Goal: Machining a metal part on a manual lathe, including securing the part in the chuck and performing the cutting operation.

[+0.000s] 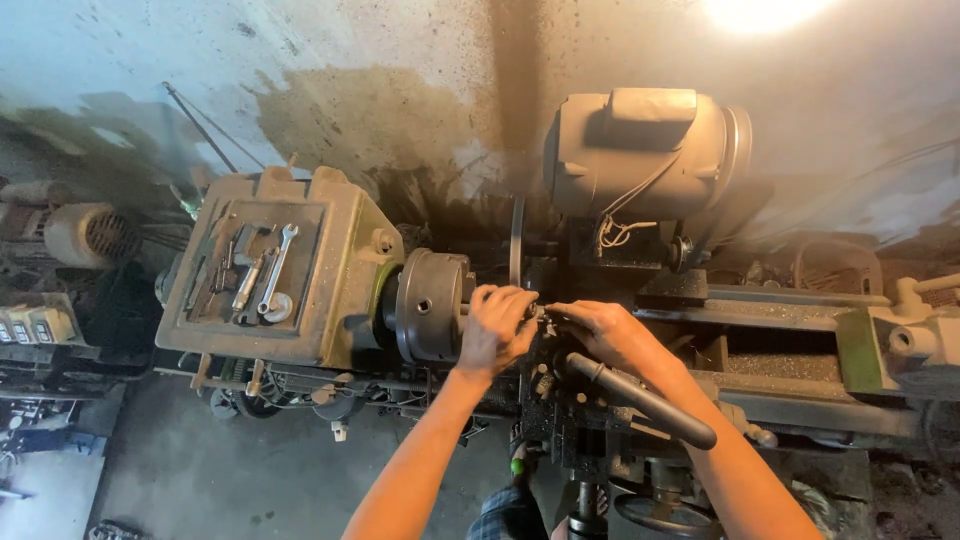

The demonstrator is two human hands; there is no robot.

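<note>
Head view, lathe (pixel 300 290): grimy olive cast metal, boxy headstock.
Chuck (pixel 432 303): dark steel drum, right of the headstock.
Lever (pixel 640 397): black, rounded, below my right hand (pixel 600 335).
Wrenches (pixel 265 275): shiny, atop headstock.
Workpiece (pixel 540 313): small, greasy, beside the chuck; my left hand (pixel 497 325) and right fingers pinch it.

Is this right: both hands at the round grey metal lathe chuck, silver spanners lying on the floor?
Not quite. The head view shows the silver spanners lying on top of the grey-green headstock, not the floor. The rest holds: left hand and right hand meet beside the round grey metal lathe chuck.
</note>
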